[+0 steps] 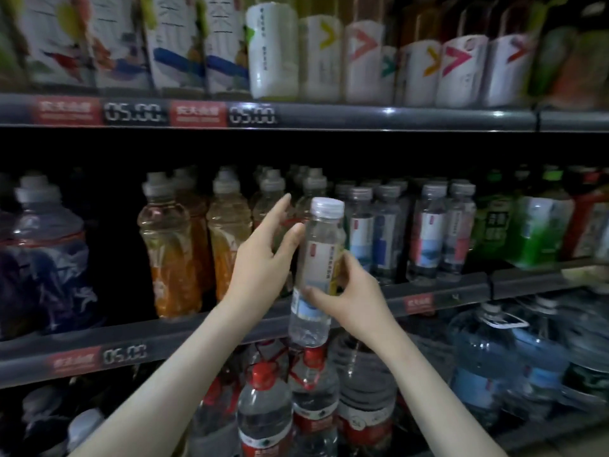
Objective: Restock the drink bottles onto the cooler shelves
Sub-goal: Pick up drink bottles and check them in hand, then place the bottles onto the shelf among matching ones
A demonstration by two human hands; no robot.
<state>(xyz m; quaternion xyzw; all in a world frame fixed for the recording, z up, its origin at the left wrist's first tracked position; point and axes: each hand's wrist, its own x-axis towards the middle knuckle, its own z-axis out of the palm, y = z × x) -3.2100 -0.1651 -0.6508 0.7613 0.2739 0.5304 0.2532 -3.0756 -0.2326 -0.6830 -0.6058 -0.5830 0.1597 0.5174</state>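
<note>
Head view, bottle (322, 249) and shelf tags (68, 112) blurred

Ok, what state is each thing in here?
water bottle: capped, held off the middle shelf, in front of it.
right hand: grips the water bottle's lower half.
left hand: open, fingers straight, beside the bottle.
orange bottles: capped, upright on that shelf.

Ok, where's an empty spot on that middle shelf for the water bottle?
A dark bare gap sits between the purple-labelled bottles and the orange drink bottles. Further right it is crowded: small water bottles and green bottles stand packed side by side. Behind the left hand I cannot tell.
</note>
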